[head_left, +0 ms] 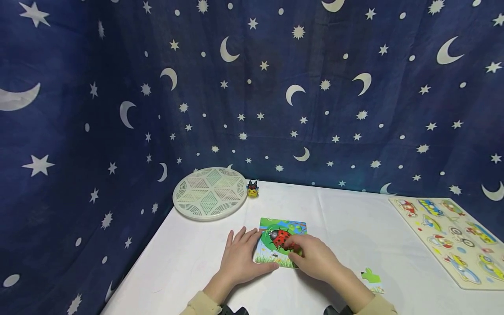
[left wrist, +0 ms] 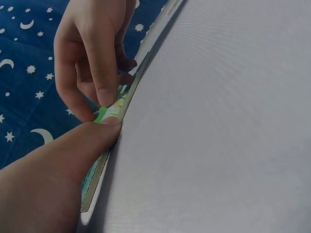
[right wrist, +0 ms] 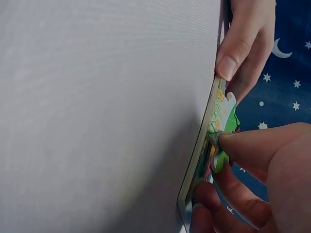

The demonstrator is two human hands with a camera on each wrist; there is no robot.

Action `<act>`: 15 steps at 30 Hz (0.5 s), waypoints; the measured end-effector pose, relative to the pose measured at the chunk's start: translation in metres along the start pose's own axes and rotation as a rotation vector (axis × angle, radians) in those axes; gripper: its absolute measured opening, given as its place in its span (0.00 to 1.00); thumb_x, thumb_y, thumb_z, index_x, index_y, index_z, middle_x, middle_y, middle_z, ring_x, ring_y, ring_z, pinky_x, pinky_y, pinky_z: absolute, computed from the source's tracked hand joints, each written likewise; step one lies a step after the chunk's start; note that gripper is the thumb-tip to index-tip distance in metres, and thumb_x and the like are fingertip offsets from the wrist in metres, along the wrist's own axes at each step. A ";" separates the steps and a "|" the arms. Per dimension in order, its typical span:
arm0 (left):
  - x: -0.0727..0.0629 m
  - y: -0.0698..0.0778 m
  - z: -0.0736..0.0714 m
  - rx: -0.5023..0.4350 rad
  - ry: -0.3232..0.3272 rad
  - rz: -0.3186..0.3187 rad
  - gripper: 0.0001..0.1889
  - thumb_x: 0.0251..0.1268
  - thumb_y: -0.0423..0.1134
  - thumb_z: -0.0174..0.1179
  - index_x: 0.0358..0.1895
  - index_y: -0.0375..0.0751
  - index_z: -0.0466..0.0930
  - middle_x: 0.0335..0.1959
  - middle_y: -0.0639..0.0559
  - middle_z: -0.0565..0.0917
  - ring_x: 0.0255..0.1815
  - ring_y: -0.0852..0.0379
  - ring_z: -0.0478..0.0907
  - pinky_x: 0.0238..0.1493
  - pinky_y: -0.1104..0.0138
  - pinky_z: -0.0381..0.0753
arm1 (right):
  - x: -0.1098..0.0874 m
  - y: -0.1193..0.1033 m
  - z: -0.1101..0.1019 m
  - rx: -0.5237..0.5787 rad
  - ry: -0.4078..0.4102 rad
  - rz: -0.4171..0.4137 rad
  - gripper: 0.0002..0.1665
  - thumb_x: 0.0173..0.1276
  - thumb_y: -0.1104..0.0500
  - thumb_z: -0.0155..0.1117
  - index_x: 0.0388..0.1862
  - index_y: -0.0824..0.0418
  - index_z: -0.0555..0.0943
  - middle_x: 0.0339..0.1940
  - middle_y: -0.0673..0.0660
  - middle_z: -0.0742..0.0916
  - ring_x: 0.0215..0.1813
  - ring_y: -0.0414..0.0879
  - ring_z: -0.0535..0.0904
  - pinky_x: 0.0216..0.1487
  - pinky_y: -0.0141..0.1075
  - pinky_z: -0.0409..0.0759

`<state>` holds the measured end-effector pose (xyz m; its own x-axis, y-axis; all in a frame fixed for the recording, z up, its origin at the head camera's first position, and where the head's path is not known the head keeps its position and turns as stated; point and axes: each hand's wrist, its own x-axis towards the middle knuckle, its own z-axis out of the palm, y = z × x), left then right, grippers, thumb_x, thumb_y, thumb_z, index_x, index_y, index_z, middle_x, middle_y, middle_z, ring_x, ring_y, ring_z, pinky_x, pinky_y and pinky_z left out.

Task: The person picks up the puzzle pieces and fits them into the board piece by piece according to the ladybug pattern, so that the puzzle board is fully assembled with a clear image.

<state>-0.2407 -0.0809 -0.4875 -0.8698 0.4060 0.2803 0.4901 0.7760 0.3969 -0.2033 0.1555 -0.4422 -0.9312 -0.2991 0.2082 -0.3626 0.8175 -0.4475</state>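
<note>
A square ladybug jigsaw puzzle [head_left: 268,256] lies on the white table between the hands. My left hand [head_left: 241,260] rests at its left side, fingers straight along that edge and thumb on the near edge. With thumb and fingers, my right hand [head_left: 315,258] pinches a green and white puzzle piece [right wrist: 226,114] over the near right part of the puzzle. In the right wrist view this piece stands partly raised above the board. A loose puzzle piece [head_left: 371,276], green with a grass print, lies on the table right of the right hand.
A round pale perforated plate [head_left: 210,192] stands at the back left, with a small yellow and dark figurine [head_left: 253,189] beside it. A wooden vehicle peg board [head_left: 437,253] lies at the right. A dark blue star-and-moon curtain [head_left: 267,96] hangs behind and to the left.
</note>
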 end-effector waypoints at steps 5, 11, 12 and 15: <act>0.000 0.000 0.000 0.000 0.002 -0.001 0.53 0.47 0.82 0.60 0.72 0.49 0.75 0.70 0.50 0.76 0.77 0.40 0.62 0.76 0.37 0.47 | 0.003 -0.005 0.002 -0.021 0.020 0.007 0.12 0.61 0.62 0.74 0.41 0.47 0.86 0.29 0.36 0.79 0.33 0.35 0.74 0.35 0.37 0.76; 0.000 0.001 0.000 -0.002 0.003 -0.003 0.53 0.47 0.81 0.61 0.72 0.49 0.75 0.70 0.50 0.76 0.77 0.40 0.62 0.76 0.37 0.47 | 0.007 -0.011 0.005 -0.036 0.018 0.080 0.11 0.59 0.60 0.77 0.40 0.49 0.86 0.28 0.39 0.81 0.33 0.39 0.76 0.37 0.41 0.79; 0.000 0.001 0.000 -0.003 0.002 -0.003 0.53 0.47 0.81 0.61 0.72 0.49 0.75 0.70 0.49 0.76 0.77 0.40 0.62 0.76 0.36 0.47 | 0.007 -0.012 0.005 -0.041 0.021 0.096 0.11 0.59 0.60 0.78 0.40 0.50 0.86 0.28 0.39 0.81 0.33 0.39 0.76 0.38 0.42 0.79; 0.000 0.001 0.000 -0.003 0.004 -0.004 0.53 0.47 0.81 0.61 0.72 0.49 0.75 0.70 0.49 0.76 0.77 0.40 0.62 0.76 0.36 0.47 | 0.007 -0.015 0.006 -0.065 0.034 0.133 0.11 0.58 0.60 0.78 0.38 0.51 0.85 0.29 0.41 0.83 0.34 0.41 0.80 0.39 0.44 0.81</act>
<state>-0.2403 -0.0804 -0.4869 -0.8716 0.4008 0.2823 0.4867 0.7763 0.4006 -0.2044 0.1381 -0.4394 -0.9688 -0.1695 0.1808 -0.2315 0.8794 -0.4161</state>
